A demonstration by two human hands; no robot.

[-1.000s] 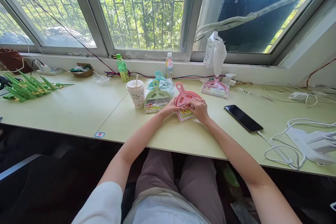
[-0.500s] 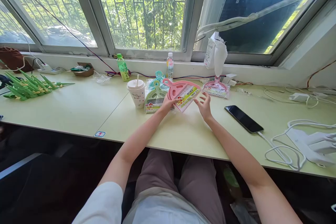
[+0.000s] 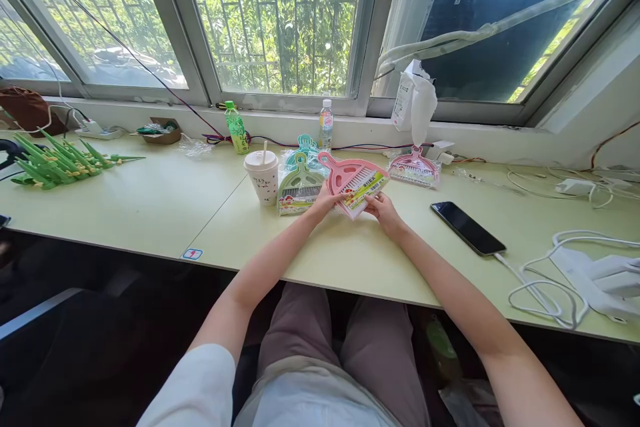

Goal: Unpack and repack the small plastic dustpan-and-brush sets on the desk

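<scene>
Nearest the camera, brown trousers (image 3: 300,327) ran under the near edge of the table (image 3: 225,240). A white sleeve (image 3: 200,380) covered the upper left arm (image 3: 270,257); the right arm (image 3: 455,300) was bare over its visible length. The 2 arms reached forward over the table and converged, elbows bent and set wide.

The left hand (image 3: 326,200) pinched the left side of a pink dustpan (image 3: 345,172), thumb across the front. The right hand (image 3: 384,209) pinched its lower right edge, fingers curled. The pink dustpan was between the 2 hands, tilted, handle to the upper left, its yellow-green label (image 3: 367,188) facing the person. Whether its lower corner met the table could not be determined.

The table was pale yellow-green, with a seam left of the hands. At right lay a white power strip (image 3: 595,280), loose white cable (image 3: 530,297) and a dark phone (image 3: 469,229). Left of the pink dustpan stood a green dustpan (image 3: 295,181) with a lidded cup (image 3: 263,180) just beside it; a blue dustpan (image 3: 306,141) was behind. A 2nd pink dustpan (image 3: 414,170) lay farther right. 2 bottles (image 3: 236,128) stood near the sill.

Beyond, framed windows (image 3: 280,27) showed bars, foliage and, at right, a large outdoor unit (image 3: 500,27).
</scene>
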